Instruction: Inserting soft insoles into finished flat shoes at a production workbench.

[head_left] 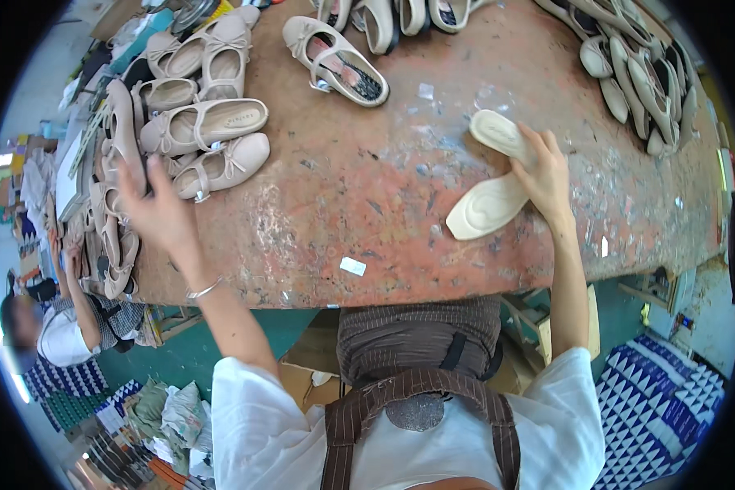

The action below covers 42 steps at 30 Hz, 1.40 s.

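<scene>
Two cream insoles lie by my right hand (545, 175) on the right half of the worktable. Its fingers are closed round the heel end of the upper insole (498, 132), while the lower insole (490, 208) extends from under the hand toward the left. My left hand (162, 211), slightly blurred, reaches to the left with thumb and fingers apart, beside a beige shoe (122, 126) standing on its side; whether it touches that shoe I cannot tell. Close by are beige strap shoes with bows (208, 124), some with insoles inside.
The worn reddish-brown worktable (302, 229) has small white paper scraps (353, 266) on it. A strap shoe with a dark, bare inside (335, 64) sits at the far middle. More shoes (641, 77) are heaped at far right. Another person (69, 327) is at the left.
</scene>
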Each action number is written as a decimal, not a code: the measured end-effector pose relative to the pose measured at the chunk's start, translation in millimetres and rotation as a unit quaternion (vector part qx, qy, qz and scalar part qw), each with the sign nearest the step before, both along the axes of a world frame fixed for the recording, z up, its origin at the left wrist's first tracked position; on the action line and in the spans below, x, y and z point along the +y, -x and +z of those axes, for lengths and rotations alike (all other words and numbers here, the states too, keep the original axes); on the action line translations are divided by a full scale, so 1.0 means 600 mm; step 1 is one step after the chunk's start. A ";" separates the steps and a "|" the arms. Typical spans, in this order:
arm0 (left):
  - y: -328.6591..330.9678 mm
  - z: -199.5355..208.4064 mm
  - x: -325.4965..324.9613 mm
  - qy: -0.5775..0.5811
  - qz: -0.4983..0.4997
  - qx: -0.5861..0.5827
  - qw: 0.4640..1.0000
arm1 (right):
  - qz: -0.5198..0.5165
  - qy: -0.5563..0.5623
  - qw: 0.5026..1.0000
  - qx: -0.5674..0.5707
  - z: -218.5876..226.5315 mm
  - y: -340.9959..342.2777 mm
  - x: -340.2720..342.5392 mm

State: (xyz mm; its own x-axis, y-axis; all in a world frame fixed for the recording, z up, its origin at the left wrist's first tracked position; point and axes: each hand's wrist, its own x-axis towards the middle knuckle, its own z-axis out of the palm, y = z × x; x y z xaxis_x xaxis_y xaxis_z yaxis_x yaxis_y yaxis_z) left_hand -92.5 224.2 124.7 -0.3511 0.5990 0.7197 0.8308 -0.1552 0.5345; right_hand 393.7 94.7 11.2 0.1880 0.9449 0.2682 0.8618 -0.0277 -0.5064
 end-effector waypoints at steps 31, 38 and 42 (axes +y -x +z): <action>-0.047 -0.187 -0.382 0.349 -0.129 -0.113 0.921 | 0.330 -0.021 0.944 0.005 0.059 0.334 -0.164; -0.036 -0.211 -0.379 0.319 -0.187 -0.277 0.887 | 0.312 0.003 0.944 0.111 0.012 0.424 -0.142; -0.025 -0.226 -0.374 0.316 -0.190 -0.316 0.874 | 0.330 -0.006 0.937 0.115 0.007 0.446 -0.124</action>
